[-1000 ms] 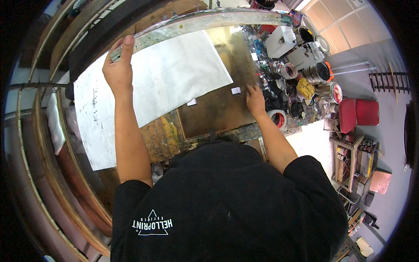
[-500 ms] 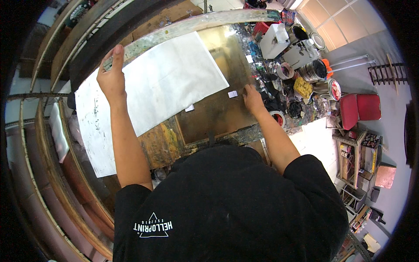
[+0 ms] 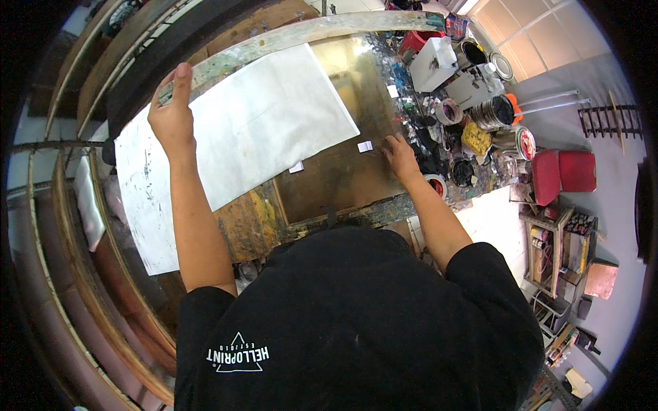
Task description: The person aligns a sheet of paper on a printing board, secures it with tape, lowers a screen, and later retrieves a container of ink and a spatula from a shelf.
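Two bare hands are working over a paint-stained printing table (image 3: 356, 212). The left hand (image 3: 173, 113) is resting flat, fingers together, on the far left part of a large white paper sheet (image 3: 240, 137), its fingertips reaching up to the long, paint-smeared wooden bar (image 3: 301, 34) along the far edge. The right hand (image 3: 399, 154) is pressing down on the brownish glossy plate (image 3: 343, 171), fingers slightly spread and closed on nothing, just right of a small white tab (image 3: 365, 146). A second small white tab (image 3: 296, 166) is lying at the sheet's near edge.

By my judgement, the sheet is being laid and lined up on the table, with the tabs serving as position marks; the next move calls for steady, even pressure so the paper does not shift.

On the right, round ink tins (image 3: 495, 113) are crowding together beside a white box (image 3: 433, 65), a yellow rag (image 3: 476, 137) and a red block-shaped container (image 3: 562, 175). Their labels are too small to tell apart.
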The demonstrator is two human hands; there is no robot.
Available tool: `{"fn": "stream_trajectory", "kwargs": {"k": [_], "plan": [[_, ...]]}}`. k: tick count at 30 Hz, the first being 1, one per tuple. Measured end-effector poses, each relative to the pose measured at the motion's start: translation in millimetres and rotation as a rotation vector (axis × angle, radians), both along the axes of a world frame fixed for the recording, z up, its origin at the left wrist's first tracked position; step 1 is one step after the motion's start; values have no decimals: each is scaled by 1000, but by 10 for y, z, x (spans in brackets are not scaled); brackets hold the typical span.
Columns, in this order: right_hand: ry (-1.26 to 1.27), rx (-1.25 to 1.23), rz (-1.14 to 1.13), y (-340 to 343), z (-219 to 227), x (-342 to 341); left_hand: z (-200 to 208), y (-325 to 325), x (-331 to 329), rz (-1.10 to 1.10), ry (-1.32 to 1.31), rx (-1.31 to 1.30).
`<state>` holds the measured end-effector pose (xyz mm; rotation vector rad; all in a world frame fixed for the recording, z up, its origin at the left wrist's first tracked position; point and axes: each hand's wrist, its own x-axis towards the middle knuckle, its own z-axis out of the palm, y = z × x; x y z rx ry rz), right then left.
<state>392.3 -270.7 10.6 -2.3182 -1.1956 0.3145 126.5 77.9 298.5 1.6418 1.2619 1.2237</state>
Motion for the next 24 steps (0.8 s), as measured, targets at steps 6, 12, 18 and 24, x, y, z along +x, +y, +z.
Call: {"fn": "stream_trajectory", "kwargs": {"k": [6,12,18,24], "plan": [[15,-66,31,29,84,61,-14,67,-5,-15,-24,-7],[116,-184,59,140,125,226,-68,159,-49,-16,-5,8],[94,-8,-122,51,13,84,-11,69,-20,9,5,-1],[-121,46,-64,-54,-93,3,-39,87,0,4,-28,31]]}}
